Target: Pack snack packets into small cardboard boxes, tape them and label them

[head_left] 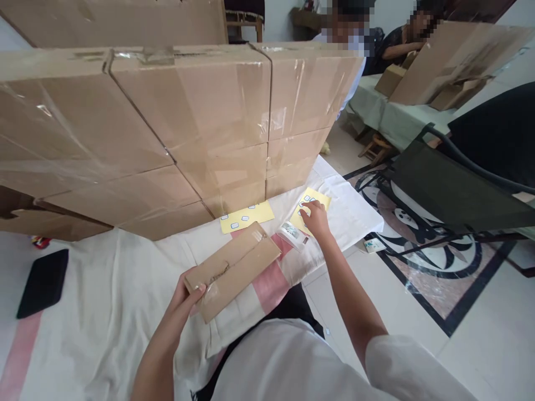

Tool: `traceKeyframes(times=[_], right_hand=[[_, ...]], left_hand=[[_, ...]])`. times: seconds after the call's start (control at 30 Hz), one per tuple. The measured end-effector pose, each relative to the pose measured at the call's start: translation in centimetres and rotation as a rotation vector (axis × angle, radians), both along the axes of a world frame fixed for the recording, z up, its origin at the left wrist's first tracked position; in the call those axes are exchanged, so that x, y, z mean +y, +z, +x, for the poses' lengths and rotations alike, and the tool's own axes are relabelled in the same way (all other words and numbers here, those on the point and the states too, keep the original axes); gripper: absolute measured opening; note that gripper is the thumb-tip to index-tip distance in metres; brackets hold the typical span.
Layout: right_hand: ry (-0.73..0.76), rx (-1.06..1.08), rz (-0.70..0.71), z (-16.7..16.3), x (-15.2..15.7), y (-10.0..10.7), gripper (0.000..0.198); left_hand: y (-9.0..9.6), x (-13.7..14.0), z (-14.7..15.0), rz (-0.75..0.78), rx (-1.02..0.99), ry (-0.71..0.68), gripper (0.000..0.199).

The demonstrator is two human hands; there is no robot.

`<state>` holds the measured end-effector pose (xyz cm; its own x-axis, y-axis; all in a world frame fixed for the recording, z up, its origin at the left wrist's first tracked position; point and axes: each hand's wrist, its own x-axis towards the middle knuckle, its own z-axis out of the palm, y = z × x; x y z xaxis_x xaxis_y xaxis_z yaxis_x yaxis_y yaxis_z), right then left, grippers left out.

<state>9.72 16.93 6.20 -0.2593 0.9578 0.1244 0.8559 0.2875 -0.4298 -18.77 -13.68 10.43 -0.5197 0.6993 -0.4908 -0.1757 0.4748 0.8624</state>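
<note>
My left hand (188, 295) grips the near left end of a flat cardboard piece (246, 264), thumb on top. A thin dark chain-like strand (220, 271) lies along the cardboard, and clear tape shines near its ends. Over a yellow sheet (321, 198) with small blue-outlined labels, my right hand (315, 217) has bent fingers, thumb and index slightly apart at the labels. Nothing shows between them. A second yellow sheet (251, 216) of the same kind lies beyond the cardboard. Beside my right wrist rests a small white printed packet (293, 236).
Taped cardboard boxes (225, 106) form a wall along the cloth-covered table's (137, 289) far side. A black flat object (43, 283) lies at left. A dark folding chair (455, 184) stands on the right. Two people (343, 44) are beyond the boxes, one by another table (371, 100).
</note>
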Motion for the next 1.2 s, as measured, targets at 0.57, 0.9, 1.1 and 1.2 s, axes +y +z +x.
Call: traceKeyframes(times=[0.57, 0.9, 1.1, 1.2], right_hand=[[-0.040, -0.068, -0.065, 0.7, 3.7, -5.0, 0.023], [-0.062, 0.059, -0.138, 0.6, 4.1, -3.2, 0.025], [0.192, 0.339, -0.165, 0.3, 0.9, -0.1, 0.019], [0.439, 0.510, -0.212, -0.4, -2.9, 2.0, 0.017]], left_hand=[[0.1, 0.1, 0.5, 0.013, 0.008, 0.018, 0.062], [-0.6, 0.0, 0.2, 0.043, 0.032, 0.021, 0.062], [-0.3, -0.3, -1.1, 0.031, 0.018, -0.032, 0.066], [-0.7, -0.6, -2.6, 0.027, -0.051, -0.064, 0.069]])
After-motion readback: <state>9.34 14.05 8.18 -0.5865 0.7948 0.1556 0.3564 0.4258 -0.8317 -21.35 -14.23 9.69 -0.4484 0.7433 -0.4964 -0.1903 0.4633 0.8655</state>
